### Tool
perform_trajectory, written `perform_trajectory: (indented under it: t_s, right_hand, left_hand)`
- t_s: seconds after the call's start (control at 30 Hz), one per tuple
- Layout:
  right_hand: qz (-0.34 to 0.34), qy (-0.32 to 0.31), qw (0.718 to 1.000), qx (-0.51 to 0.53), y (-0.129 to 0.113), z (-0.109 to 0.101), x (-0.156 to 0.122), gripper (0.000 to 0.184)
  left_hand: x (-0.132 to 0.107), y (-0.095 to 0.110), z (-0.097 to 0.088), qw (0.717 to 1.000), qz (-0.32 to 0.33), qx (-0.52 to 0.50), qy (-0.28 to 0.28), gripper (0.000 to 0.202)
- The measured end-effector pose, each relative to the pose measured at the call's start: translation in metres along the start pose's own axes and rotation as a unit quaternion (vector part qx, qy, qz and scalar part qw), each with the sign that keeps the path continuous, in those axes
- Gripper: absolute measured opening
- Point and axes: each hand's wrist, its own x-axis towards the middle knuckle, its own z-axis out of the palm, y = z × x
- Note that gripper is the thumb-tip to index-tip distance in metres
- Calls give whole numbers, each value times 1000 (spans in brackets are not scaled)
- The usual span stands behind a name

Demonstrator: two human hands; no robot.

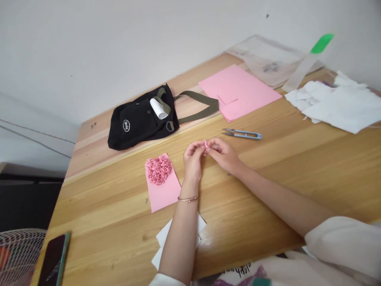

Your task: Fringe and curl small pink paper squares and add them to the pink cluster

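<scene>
Both hands meet over the middle of the wooden table. My left hand and my right hand pinch a small twisted piece of pink paper between their fingertips. Most of that piece is hidden by the fingers. Just beyond my right hand lie thread snips with a blue handle. Left of my left hand, a bunch of pink curled paper bits rests on a pink paper sheet.
A black bag with a white roll on it lies toward the wall. Larger pink sheets, clear plastic and white scraps are at the far right. A phone sits at the near left, beside a fan.
</scene>
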Motion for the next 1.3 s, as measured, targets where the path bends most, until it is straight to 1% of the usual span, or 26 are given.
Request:
perform_trajectory:
  t_s: [0.2,0.37,0.43,0.57,0.67,0.8,1.03,1.17,1.3]
  right_hand:
    - [1,-6,1000,-3,1,0,1,24]
    - [4,-3,1000,-1,-2,0,0,26]
    - [3,-1,1000,-4,-2,0,0,25]
    - [1,4,1000,-26,0,0,0,24]
    - [0,3,1000,-29,0,-1,0,23]
    - [0,3,1000,-25,-1,-1,0,23]
    - [3,18,999,-37,1,-1,0,25]
    - [4,16,1000,-20,3,-1,1,26]
    - [4,11,1000,-5,3,0,1,27]
  left_hand:
    - [1,0,0,1000,-21,-9,11,13]
    - [0,1,1,999,4,-29,14,18]
    - [0,1,0,1000,11,-23,9,16]
    - [0,-2,-1,1000,2,19,9,10]
    - [0,-3,-1,999,2,29,13,11]
    - [0,-2,0,1000,15,17,18,16]
    - [0,1,-1,1000,21,0,4,14]
    - [1,1,-1,1000,12,-12,6,14]
    - [1,1,0,1000,-3,-18,12,10]
